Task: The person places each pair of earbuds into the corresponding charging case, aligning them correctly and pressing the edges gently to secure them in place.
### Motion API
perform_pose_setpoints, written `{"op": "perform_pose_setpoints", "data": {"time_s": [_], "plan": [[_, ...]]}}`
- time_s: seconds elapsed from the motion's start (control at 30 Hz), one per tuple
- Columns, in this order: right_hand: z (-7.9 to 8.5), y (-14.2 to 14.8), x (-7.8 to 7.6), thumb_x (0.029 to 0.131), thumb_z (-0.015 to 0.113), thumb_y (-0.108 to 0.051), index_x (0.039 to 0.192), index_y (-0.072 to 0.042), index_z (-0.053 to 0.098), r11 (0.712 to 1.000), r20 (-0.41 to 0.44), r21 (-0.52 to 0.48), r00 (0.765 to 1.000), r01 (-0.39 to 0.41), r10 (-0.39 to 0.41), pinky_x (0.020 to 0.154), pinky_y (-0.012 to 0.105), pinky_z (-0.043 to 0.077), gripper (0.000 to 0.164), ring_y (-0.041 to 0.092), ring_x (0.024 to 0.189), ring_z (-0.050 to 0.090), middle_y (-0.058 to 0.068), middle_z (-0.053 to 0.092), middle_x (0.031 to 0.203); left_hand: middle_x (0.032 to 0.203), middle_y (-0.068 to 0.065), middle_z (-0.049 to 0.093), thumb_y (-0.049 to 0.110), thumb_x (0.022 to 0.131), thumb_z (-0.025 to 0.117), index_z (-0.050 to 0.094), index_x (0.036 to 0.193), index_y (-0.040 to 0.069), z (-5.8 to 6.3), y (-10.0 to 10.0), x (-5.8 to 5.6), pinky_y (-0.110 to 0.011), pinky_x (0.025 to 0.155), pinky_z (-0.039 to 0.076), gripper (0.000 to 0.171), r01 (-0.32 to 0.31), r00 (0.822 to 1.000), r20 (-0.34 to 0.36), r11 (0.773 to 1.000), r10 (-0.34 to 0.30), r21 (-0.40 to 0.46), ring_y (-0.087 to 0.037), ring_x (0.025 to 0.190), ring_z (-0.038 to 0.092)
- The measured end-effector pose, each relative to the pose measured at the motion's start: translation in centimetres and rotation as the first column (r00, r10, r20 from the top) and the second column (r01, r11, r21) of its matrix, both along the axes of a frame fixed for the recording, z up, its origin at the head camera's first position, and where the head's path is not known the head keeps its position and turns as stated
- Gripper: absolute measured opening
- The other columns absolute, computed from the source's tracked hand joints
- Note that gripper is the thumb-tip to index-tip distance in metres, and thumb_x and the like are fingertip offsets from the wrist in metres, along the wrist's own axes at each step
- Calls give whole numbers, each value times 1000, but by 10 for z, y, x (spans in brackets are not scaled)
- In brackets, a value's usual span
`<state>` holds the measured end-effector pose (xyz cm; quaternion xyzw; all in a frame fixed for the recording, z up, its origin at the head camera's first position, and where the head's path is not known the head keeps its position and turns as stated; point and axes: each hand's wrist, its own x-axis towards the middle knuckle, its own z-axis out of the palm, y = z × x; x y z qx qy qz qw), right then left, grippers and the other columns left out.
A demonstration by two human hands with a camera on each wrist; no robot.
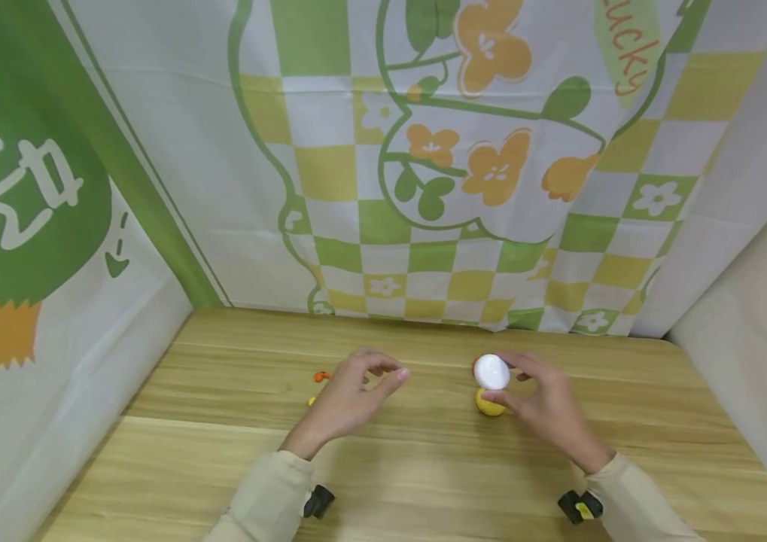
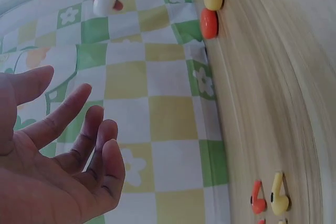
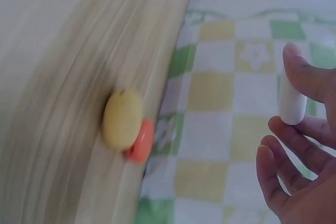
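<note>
My right hand [image 1: 549,403] pinches a smooth white earbud case [image 1: 491,373] between thumb and fingers, raised above the table in the right wrist view. On the table near it lie a yellow earbud case [image 3: 122,119] and an orange earbud case [image 3: 140,141], side by side. My left hand [image 1: 349,395] hovers over the table with fingers loosely bent and nothing in it. Left of that hand lie an orange earbud [image 2: 257,199] and a yellow earbud [image 2: 279,196]. Parts of more earbuds show at the bottom edge of the left wrist view.
The wooden table [image 1: 417,482] meets a hanging cloth [image 1: 383,256] with green and yellow checks at its back edge. Printed cloth walls stand at the left [image 1: 153,354] and right [image 1: 762,324] sides.
</note>
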<state>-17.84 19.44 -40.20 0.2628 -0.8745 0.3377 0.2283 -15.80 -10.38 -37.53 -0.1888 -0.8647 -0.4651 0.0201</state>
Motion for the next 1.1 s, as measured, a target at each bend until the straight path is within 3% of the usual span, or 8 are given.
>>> {"op": "perform_pose_setpoints", "data": {"time_s": [0.27,0.63,0.93,1.1], "plan": [[-14,41,-22,68,85,-21,113,-5,66,994,124,40,986,107,-111,69,40,51,51,20,91,60,8,67,106,110,6,58,37,92,59,68,104,22,-3,-20,-2,-40,84,45,22,-45,999,-4,999,45,17,-13,96,53],[-34,72,-39,72,81,-33,118,-2,63,954,248,200,931,222,-268,77,51,43,58,36,96,54,20,62,115,109,4,57,39,92,58,67,108,22,-5,-38,-1,-36,82,47,24,-79,997,7,997,79,-9,-14,95,55],[-46,79,-51,74,79,-35,118,0,63,923,298,296,895,245,-333,84,58,39,59,43,106,46,22,61,117,110,3,57,38,92,57,67,109,18,-3,-49,-1,-38,86,46,28,-85,996,-12,995,85,-53,-17,97,55],[-53,82,-56,76,78,-34,115,-3,65,924,293,298,898,241,-328,87,58,36,52,44,110,43,17,63,115,109,3,57,38,92,58,67,109,18,-3,-53,0,-40,87,47,27,-98,995,-9,993,97,-71,-18,99,56]]}}
